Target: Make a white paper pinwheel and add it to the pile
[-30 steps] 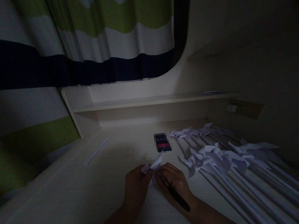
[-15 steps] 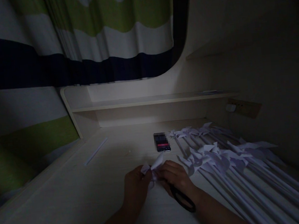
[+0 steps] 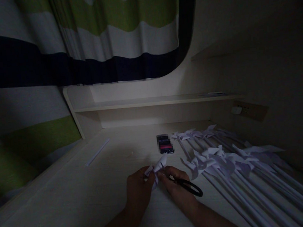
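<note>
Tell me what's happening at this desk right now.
A person sits at a dim desk with both hands on a small white folded paper piece. The left hand pinches it from the left; the right hand touches it while holding black scissors. To the right lies a row of finished paper pinwheels on sticks. A phone and a loose paper strip lie farther back.

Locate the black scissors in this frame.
In the head view, the black scissors are low and just right of centre, in the right hand, beside the folded white paper pinched by the left hand.
</note>
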Action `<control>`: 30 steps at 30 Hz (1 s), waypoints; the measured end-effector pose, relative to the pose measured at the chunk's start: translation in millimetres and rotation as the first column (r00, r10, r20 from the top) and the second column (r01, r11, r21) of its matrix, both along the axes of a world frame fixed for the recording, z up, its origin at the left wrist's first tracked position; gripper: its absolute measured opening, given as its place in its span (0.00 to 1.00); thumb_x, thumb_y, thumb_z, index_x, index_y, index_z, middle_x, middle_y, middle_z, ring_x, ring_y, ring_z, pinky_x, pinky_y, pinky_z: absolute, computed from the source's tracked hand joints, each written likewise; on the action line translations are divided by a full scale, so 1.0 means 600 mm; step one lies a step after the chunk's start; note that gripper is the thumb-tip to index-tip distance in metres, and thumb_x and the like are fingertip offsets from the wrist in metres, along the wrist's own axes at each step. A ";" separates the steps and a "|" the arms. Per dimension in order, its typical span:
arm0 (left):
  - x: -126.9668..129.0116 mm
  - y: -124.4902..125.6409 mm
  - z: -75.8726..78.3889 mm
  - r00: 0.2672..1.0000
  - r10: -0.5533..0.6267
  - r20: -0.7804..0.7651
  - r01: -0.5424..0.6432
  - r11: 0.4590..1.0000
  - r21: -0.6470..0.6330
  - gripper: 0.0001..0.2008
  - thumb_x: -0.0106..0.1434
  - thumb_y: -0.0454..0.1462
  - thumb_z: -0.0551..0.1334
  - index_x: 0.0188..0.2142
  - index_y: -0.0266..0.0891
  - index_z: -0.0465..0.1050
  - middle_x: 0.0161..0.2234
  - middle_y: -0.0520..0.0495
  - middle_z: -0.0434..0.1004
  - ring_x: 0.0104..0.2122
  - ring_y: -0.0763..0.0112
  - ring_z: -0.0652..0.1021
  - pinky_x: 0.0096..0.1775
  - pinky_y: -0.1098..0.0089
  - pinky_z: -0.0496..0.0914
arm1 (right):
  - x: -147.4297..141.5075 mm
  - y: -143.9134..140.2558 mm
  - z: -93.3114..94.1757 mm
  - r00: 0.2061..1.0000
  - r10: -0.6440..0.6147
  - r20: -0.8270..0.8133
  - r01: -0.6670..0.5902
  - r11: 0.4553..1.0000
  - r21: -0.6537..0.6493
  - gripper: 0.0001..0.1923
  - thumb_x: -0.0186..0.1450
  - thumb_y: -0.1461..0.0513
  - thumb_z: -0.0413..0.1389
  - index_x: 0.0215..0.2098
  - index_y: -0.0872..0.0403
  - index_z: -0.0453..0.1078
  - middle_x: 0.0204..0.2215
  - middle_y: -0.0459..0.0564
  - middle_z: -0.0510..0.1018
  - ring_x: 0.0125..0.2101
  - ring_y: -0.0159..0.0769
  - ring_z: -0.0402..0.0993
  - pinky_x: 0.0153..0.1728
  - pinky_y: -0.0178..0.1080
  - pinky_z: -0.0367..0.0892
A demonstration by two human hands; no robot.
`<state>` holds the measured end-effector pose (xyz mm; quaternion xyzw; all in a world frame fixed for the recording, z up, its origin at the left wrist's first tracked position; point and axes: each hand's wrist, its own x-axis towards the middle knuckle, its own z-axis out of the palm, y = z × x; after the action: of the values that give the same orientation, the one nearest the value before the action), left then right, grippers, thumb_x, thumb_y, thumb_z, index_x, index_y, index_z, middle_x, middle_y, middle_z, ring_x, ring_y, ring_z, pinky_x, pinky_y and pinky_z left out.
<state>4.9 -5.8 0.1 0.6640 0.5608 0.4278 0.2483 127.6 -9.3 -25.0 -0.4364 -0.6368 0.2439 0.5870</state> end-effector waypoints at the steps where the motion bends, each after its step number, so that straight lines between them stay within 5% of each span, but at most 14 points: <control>1: 0.000 0.000 0.001 1.000 -0.001 -0.013 0.001 1.000 0.000 0.12 0.53 0.39 0.54 0.29 0.37 0.75 0.22 0.50 0.76 0.22 0.70 0.74 0.26 0.75 0.64 | 0.005 0.004 0.001 0.997 0.023 0.071 -0.031 0.993 0.117 0.11 0.59 0.61 0.50 0.20 0.55 0.64 0.18 0.43 0.68 0.21 0.27 0.64 0.23 0.30 0.60; 4: 0.000 0.001 -0.001 1.000 -0.006 -0.014 0.007 1.000 0.014 0.12 0.52 0.38 0.54 0.30 0.36 0.75 0.23 0.49 0.77 0.24 0.69 0.75 0.27 0.74 0.64 | 0.024 0.018 0.005 0.935 0.050 0.351 -0.222 0.854 0.470 0.07 0.60 0.64 0.49 0.26 0.55 0.66 0.22 0.47 0.72 0.25 0.29 0.67 0.27 0.32 0.63; 7: 0.001 0.004 -0.007 0.999 -0.012 0.032 0.012 1.000 0.014 0.12 0.52 0.38 0.54 0.29 0.36 0.75 0.24 0.48 0.77 0.24 0.69 0.75 0.27 0.74 0.65 | 0.041 0.026 0.009 0.847 -0.041 0.530 -0.331 0.740 0.586 0.07 0.61 0.64 0.47 0.30 0.57 0.66 0.24 0.51 0.73 0.27 0.32 0.67 0.28 0.34 0.63; 11: 0.004 0.004 -0.007 0.997 -0.006 0.070 0.007 1.000 -0.009 0.12 0.52 0.37 0.55 0.29 0.36 0.76 0.23 0.49 0.77 0.23 0.69 0.75 0.26 0.74 0.65 | 0.044 0.027 0.008 0.788 -0.123 0.603 -0.351 0.716 0.604 0.08 0.62 0.65 0.46 0.31 0.59 0.66 0.24 0.52 0.73 0.26 0.33 0.66 0.27 0.36 0.63; 14: 0.005 0.003 -0.004 0.997 0.022 0.073 -0.021 1.000 -0.003 0.12 0.51 0.37 0.55 0.30 0.37 0.76 0.24 0.49 0.78 0.24 0.69 0.75 0.27 0.74 0.65 | 0.033 0.025 0.001 0.873 -0.082 0.481 -0.268 0.742 0.614 0.04 0.60 0.67 0.49 0.30 0.57 0.65 0.23 0.50 0.73 0.25 0.31 0.66 0.26 0.34 0.63; 17: 0.003 0.002 -0.001 0.995 0.031 0.093 -0.031 1.000 0.002 0.11 0.51 0.37 0.56 0.31 0.38 0.76 0.25 0.50 0.78 0.24 0.70 0.75 0.27 0.75 0.66 | 0.017 0.020 -0.005 0.964 -0.018 0.264 -0.123 0.854 0.506 0.05 0.58 0.67 0.51 0.24 0.55 0.64 0.21 0.46 0.71 0.23 0.28 0.66 0.24 0.31 0.62; 21: 0.001 0.001 0.001 0.992 0.010 0.125 -0.011 1.000 0.006 0.12 0.52 0.38 0.56 0.34 0.39 0.76 0.27 0.50 0.79 0.25 0.70 0.76 0.26 0.76 0.66 | -0.001 0.006 -0.003 1.000 0.003 0.004 -0.003 0.997 0.078 0.12 0.57 0.60 0.52 0.17 0.55 0.61 0.16 0.42 0.66 0.19 0.26 0.62 0.21 0.30 0.59; 24: -0.001 0.000 0.001 0.993 -0.017 0.120 0.013 0.999 0.039 0.12 0.53 0.39 0.56 0.32 0.39 0.76 0.25 0.51 0.78 0.25 0.70 0.76 0.26 0.76 0.66 | -0.010 -0.002 0.002 0.974 0.024 -0.225 -0.064 0.983 -0.171 0.14 0.54 0.56 0.54 0.17 0.55 0.63 0.15 0.42 0.66 0.18 0.26 0.61 0.20 0.30 0.57; 30: -0.001 0.001 0.001 0.995 0.004 0.098 -0.010 0.998 0.056 0.11 0.52 0.39 0.57 0.29 0.38 0.76 0.23 0.52 0.77 0.23 0.71 0.75 0.26 0.76 0.66 | -0.018 -0.007 0.003 0.907 0.031 -0.419 -0.143 0.960 -0.240 0.13 0.50 0.54 0.57 0.17 0.55 0.65 0.16 0.43 0.68 0.19 0.27 0.62 0.21 0.31 0.59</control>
<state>4.6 -5.4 0.9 0.6469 0.5379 0.4765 0.2551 117.1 -13.5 -22.9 -0.4209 -0.4794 0.4394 0.6324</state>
